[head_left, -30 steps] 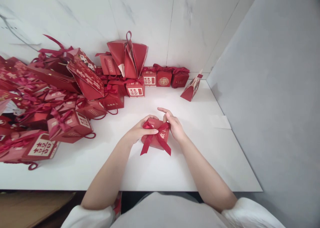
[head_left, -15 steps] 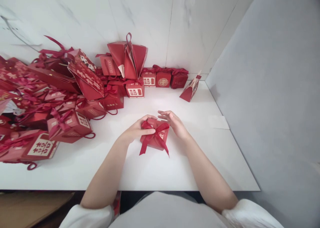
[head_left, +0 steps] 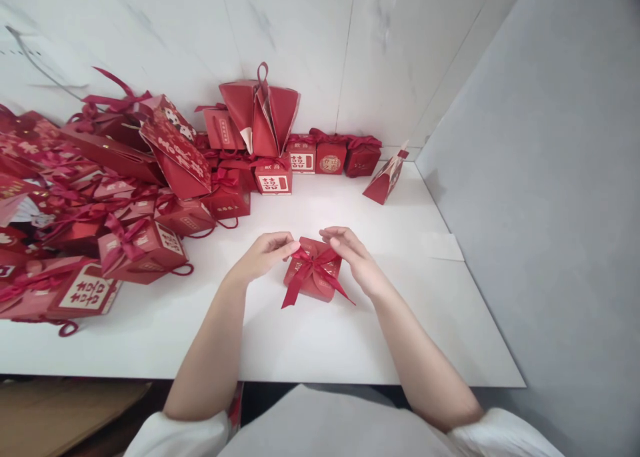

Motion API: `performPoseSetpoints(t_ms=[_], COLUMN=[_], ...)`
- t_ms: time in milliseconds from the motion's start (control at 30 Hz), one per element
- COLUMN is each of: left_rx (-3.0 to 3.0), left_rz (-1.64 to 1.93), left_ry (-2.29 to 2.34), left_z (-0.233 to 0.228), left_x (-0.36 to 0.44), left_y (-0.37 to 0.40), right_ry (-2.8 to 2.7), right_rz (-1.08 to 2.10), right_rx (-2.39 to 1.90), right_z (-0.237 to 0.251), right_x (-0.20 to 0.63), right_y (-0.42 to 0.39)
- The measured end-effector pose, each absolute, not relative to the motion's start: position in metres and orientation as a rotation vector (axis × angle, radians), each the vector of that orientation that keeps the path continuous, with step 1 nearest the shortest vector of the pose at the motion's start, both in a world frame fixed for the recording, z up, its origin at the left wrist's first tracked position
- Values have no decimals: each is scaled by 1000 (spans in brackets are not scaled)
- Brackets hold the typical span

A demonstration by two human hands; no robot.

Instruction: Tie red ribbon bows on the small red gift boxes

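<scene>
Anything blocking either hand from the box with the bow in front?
Nothing visible. The left hand pinches the left loop of the bow on the box; the right hand is at the right loop. The pile sits off left.

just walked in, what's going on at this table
A person is handling the bow on a red box on the white table. The left hand pinches its left loop; the right hand is at the other side, its grip unclear. Both tails spread toward the person. More boxes are piled to the left.
</scene>
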State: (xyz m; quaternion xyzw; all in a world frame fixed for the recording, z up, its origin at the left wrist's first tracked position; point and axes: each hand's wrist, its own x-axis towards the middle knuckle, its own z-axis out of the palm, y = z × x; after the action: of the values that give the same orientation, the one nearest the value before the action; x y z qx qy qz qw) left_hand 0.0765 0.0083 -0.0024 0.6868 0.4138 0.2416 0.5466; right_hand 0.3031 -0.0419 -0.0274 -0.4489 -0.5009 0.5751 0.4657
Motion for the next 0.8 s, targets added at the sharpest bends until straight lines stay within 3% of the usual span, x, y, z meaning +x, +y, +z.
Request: performPoseSetpoints(t_ms=[433, 633, 800], left_rx=[1566, 1575, 1506], left_rz=[533, 568, 541], left_ry=[1073, 1082, 986], left_z=[-12, -13, -7], left_x=[73, 80, 96], left_y=[13, 7, -5], right_ry=[-1379, -1386, -1822], right_rz=[1470, 1326, 1218], right_rx=[-1002, -1221, -1451], right_z=[-33, -27, 1], right_x=[319, 341, 347], right_y=[-35, -30, -50])
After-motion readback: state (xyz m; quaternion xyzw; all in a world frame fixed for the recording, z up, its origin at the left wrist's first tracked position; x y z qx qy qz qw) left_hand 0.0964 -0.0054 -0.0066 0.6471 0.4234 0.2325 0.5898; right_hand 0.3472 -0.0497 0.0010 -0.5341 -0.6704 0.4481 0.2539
